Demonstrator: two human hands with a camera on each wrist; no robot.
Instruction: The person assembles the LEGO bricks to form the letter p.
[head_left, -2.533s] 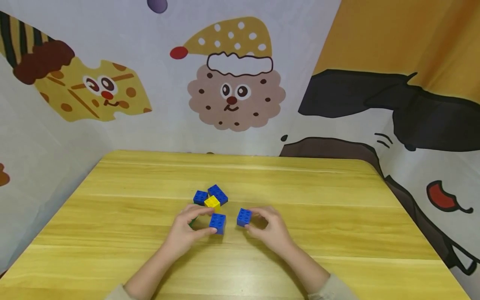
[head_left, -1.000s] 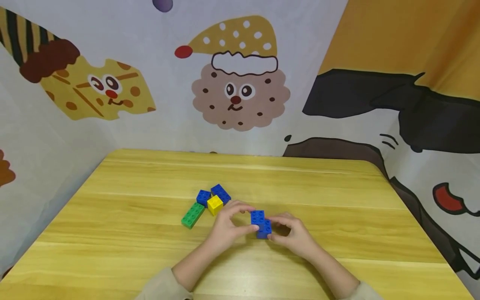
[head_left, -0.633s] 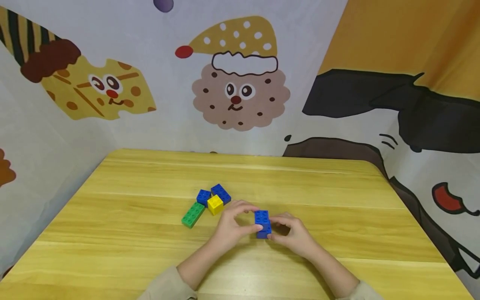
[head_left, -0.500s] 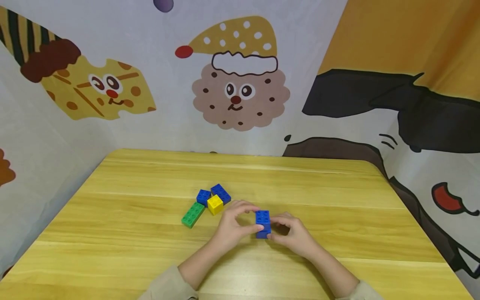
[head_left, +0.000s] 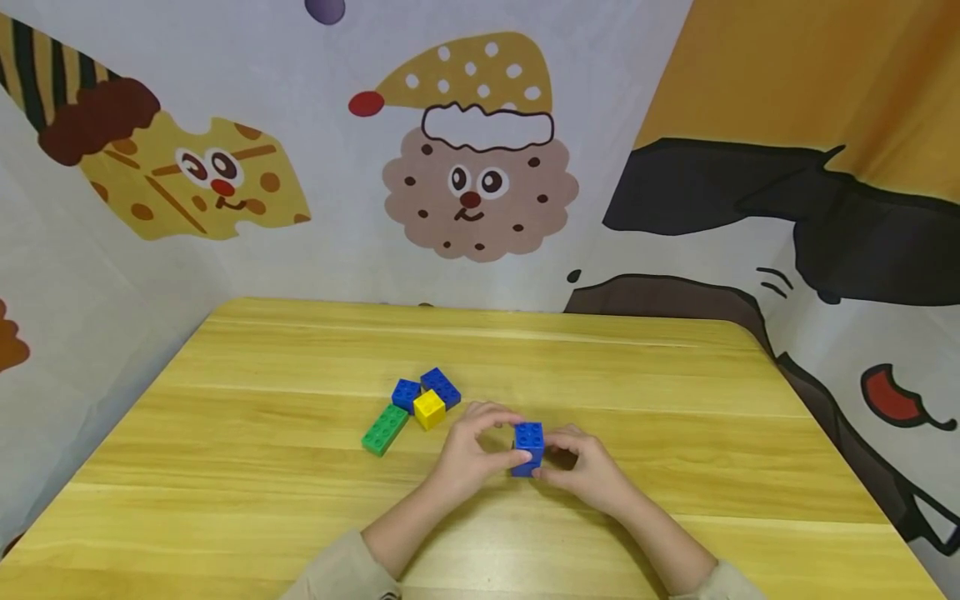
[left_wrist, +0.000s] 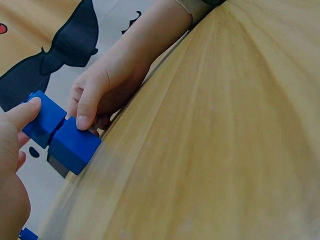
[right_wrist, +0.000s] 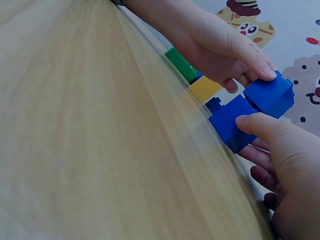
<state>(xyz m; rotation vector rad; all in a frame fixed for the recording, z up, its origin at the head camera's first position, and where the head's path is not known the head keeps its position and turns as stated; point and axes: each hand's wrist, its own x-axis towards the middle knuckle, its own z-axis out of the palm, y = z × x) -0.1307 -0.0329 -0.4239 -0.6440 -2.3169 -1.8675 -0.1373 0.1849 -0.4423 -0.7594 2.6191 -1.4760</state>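
Note:
In the head view my left hand [head_left: 468, 450] pinches an upper blue toy brick [head_left: 528, 433] between thumb and fingers. Right below it, a lower blue brick [right_wrist: 230, 125] is gripped by my right hand [head_left: 588, 471], thumb on its near face. Both wrist views show the upper brick [left_wrist: 46, 117] lined up over the lower one, a thin dark seam between them and the upper slightly tilted. The lower brick [left_wrist: 75, 146] is close to the tabletop. My left fingertips partly cover the upper brick's side.
On the wooden table [head_left: 637, 367], left of my hands, lie a green long brick [head_left: 386, 430], a yellow brick [head_left: 430, 410], a small blue brick [head_left: 406, 395] and a longer blue brick [head_left: 441, 388]. A cartoon-printed cloth [head_left: 330, 275] stands behind the table.
My left hand has carried its blue brick rightward from beside the right hand's brick to over it, then shifted slightly further right into line. The right hand's brick stays nearly still lately.

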